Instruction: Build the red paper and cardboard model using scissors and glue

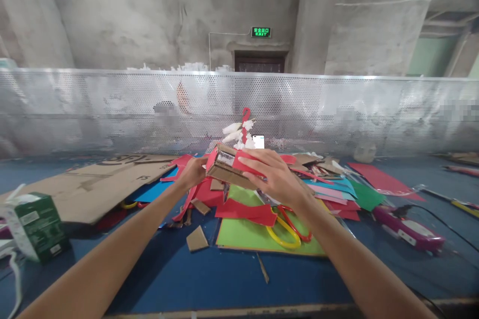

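A small cardboard box (pixel 226 174) is up in the air over the messy desk (pixel 168 279), between two hands. The left hand (pixel 194 172) has its fingers closed on the box's left end. The right hand (pixel 272 174) lies over the other end, its fingers long and only a little bent, on the red paper that covers part of the box. Its thumb is hidden, so I cannot tell if it grips. Below are a red strip (pixel 245 212), light green paper (pixel 239 235) and scissors with yellow handles (pixel 290 244). A bit of cardboard (pixel 197 239) sits just beside the green paper. White flowers (pixel 232 132) show behind the box.
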The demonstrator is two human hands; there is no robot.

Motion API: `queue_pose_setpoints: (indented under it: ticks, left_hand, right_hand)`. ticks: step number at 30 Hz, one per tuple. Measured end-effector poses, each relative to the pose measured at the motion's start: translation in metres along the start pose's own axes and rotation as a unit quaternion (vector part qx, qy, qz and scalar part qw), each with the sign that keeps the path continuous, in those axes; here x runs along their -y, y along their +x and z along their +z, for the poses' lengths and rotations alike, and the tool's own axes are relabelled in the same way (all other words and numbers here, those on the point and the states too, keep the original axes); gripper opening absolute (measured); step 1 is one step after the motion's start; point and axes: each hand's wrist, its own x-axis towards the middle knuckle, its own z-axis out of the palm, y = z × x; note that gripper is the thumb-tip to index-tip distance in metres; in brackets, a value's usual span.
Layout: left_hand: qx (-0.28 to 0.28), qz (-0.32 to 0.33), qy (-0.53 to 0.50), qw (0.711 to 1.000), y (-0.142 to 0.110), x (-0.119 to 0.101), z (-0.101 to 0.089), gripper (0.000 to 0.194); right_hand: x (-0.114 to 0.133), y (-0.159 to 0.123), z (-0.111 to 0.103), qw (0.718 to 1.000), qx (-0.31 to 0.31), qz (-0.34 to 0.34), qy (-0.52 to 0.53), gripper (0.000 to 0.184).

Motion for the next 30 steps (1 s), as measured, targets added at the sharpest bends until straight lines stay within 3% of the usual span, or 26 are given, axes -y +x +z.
queue_pose_setpoints:
  ticks: [8,30]
  left_hand:
    - [-0.004,0.0,0.016,1.0,0.003,-0.016,0.002,0.033]
    - [0.01,0.018,0.01,1.0,0.001,-0.022,0.003,0.032]
  right_hand:
    - [0.014,0.009,0.016,0.998,-0.017,-0.027,-0.046,0.032]
    - [0.012,0.011,0.026,0.999,-0.006,-0.019,-0.042,0.035]
